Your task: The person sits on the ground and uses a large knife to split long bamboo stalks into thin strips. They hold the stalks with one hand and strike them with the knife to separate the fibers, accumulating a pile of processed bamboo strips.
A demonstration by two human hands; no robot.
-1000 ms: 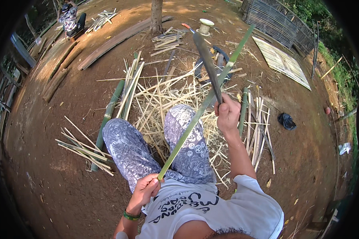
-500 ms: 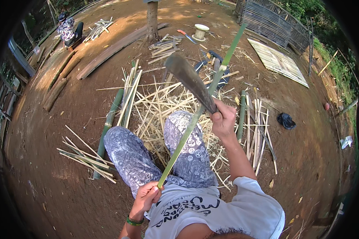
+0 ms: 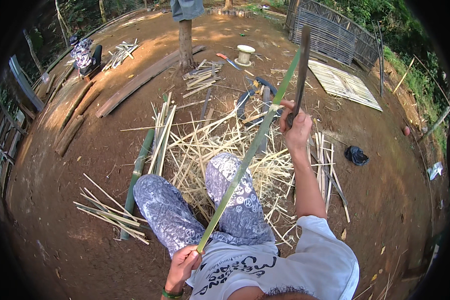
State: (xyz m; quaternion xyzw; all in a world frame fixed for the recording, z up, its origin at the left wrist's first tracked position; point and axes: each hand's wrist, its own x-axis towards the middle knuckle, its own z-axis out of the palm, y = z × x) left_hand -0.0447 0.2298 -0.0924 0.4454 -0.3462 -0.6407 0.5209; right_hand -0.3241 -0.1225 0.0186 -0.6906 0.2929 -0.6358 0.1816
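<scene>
A long green bamboo strip slants up and away across my right knee. Its near end is pinched in my left hand, close to my waist. Out ahead, my right hand is wrapped round the handle of a machete. The dark blade points up and away, seen nearly edge-on, beside the strip's far end. A finger of that hand reaches to the strip near its pale node and seems to touch it. Split bamboo strips and shavings lie heaped in front of my knees.
Green bamboo poles lie at left, with strips beside them. A black plastic bag, a slatted bamboo panel and a white spool are farther out. A tree trunk stands ahead; another person sits far left.
My right hand has moved away and slightly right with the machete, whose blade has swung from lying across the strip to pointing upward. My left hand still grips the strip's near end.
</scene>
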